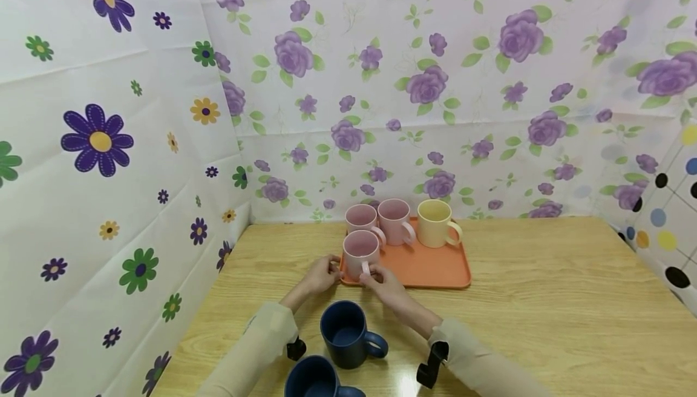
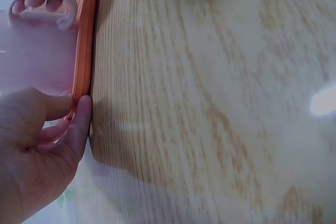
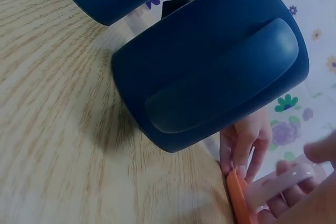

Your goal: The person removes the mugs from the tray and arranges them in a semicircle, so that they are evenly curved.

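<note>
A pink mug (image 1: pixel 359 256) stands at the near left corner of the orange tray (image 1: pixel 430 267), its handle toward me. My right hand (image 1: pixel 388 288) has its fingers at that handle, and the right wrist view shows them curled through the pink handle (image 3: pixel 278 186). On the tray's left front corner, my left hand (image 1: pixel 320 275) pinches the rim. In the left wrist view its thumb and finger close over the orange rim (image 2: pixel 84 51), right beside the mug. Behind stand two more pink mugs (image 1: pixel 393 215) and a yellow mug (image 1: pixel 433 227), all on the tray.
Two dark blue mugs stand on the wooden table (image 1: pixel 533 300) between my forearms: one blue mug (image 1: pixel 344 336) just in front of the tray, another blue mug (image 1: pixel 313 379) nearer me. Flowered cloth walls (image 1: pixel 348 82) border the table at the back and left.
</note>
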Demonstrator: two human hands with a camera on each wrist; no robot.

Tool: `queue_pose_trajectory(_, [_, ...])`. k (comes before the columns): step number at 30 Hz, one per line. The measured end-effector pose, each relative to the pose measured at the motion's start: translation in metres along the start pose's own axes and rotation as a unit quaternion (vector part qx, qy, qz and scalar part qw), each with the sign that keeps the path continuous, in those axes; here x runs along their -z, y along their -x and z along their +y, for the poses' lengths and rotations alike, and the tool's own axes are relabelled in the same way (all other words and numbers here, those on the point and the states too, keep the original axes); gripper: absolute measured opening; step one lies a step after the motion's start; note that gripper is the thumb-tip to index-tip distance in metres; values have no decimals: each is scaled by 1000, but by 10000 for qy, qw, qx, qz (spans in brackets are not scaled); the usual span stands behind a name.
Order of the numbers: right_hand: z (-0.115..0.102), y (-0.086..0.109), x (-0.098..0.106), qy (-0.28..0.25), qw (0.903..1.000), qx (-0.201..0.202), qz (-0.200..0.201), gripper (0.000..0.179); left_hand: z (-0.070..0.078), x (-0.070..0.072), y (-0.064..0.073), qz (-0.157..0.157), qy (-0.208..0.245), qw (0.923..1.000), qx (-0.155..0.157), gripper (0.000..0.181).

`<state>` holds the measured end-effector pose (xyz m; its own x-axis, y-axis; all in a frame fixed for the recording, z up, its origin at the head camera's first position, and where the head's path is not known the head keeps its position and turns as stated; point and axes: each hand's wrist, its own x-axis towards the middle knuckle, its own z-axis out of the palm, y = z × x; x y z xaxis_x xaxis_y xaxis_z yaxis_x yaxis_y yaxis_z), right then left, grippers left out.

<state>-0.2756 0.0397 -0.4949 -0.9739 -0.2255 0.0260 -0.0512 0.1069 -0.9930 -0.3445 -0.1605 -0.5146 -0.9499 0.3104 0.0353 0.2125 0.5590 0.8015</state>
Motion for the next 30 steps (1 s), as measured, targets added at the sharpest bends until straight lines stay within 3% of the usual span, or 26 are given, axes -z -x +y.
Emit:
queue_pose_trajectory(5, [1,0,4,-294,9978,-36,591,17,0,-1,-1,-5,67,9999,112,36])
queue_pose_trajectory(15, [4,-2,13,-676,9924,-202,1012,16,2,-1,-1,84,-217,9997,124,34])
queue_pose_trajectory(24, [0,2,27,-961,9885,-321,1126,18,1,-2,2,-11,-19,9999,130,36])
queue_pose_trajectory(30, [-8,10,39,-1282,9870,-277,934,15,1,-1,1,84,-233,9997,64,36])
